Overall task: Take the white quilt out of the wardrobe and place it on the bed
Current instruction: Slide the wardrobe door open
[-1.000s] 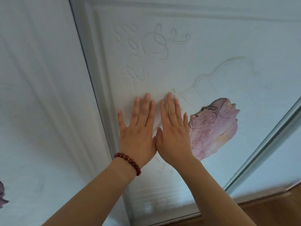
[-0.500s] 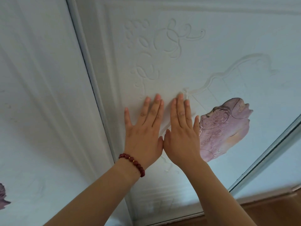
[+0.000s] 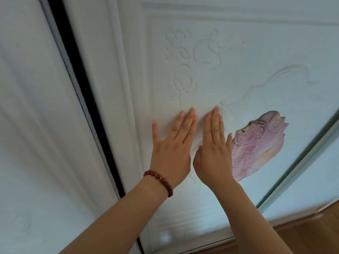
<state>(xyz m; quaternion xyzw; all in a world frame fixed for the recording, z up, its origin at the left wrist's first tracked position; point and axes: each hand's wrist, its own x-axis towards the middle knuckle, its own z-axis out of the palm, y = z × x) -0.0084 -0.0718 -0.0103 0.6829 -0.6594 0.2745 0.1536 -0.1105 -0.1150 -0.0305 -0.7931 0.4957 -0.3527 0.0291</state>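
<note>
A white sliding wardrobe door [image 3: 229, 74] with embossed swirls and a pink flower picture fills the view. My left hand [image 3: 172, 149], with a red bead bracelet on its wrist, lies flat on the door panel, fingers spread. My right hand [image 3: 214, 149] presses flat beside it, just left of the flower. A narrow dark gap [image 3: 84, 92] shows between this door and the neighbouring door [image 3: 31, 125] on the left. The white quilt is hidden; nothing inside the wardrobe can be seen.
A second door's metal edge [image 3: 300, 167] runs diagonally at the right. Wooden floor [image 3: 302, 235] shows at the bottom right, below the door's bottom rail.
The door under my palms has slid to the right, and a dark gap has opened at its left edge. Both hands stayed flat on the panel and moved with it.
</note>
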